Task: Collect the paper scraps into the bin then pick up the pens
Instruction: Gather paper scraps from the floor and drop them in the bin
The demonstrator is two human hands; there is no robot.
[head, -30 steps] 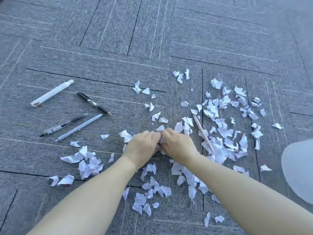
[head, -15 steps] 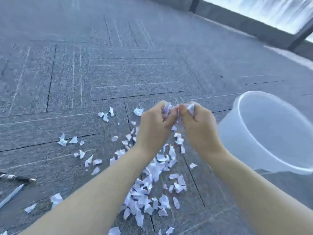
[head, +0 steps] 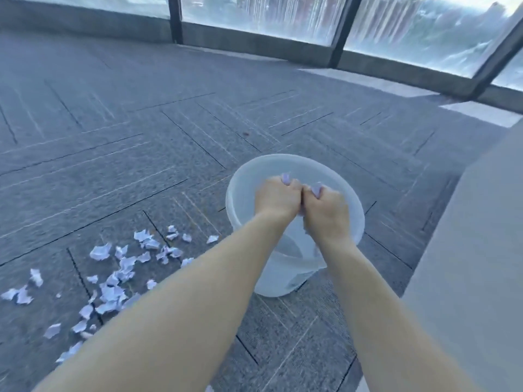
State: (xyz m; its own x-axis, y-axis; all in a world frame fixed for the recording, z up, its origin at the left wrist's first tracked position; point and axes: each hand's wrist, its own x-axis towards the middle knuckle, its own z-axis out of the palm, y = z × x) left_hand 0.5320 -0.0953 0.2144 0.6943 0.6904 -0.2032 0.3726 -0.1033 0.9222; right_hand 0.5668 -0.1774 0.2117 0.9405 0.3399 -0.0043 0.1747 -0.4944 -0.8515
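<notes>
Floor here is grey carpet tile point(head: 141, 154), the kind laid in alternating directions so you get a blocky pattern of dark seams and thin pale stripes running different ways. It stretches back to a low grey ledge under a row of big windows point(head: 396, 21) with dark frames, tall buildings blurry outside. Daylight makes a bright patch on the carpet near the far right. On the right edge there's a big pale flat surface point(head: 475, 250), can't tell what it is.

A translucent white bin point(head: 240, 193) stands upright on the carpet about mid-frame, right of centre. Both bare arms reach out over it. The left hand point(head: 276, 198) and right hand point(head: 325, 212) are pressed together knuckle to knuckle above the bin's opening, each grip closed into a fist around paper scraps, with bits of pale paper poking out at the top of both fists and between them. Inside the bin looks a bit blurred, hard to say what's lying in there.

Loads of paper scraps on the floor point(head: 119, 267), small torn white pieces scattered on the carpet left of the bin, from just beside its base down toward the lower left corner, some passing under the left forearm. No pens in view.
</notes>
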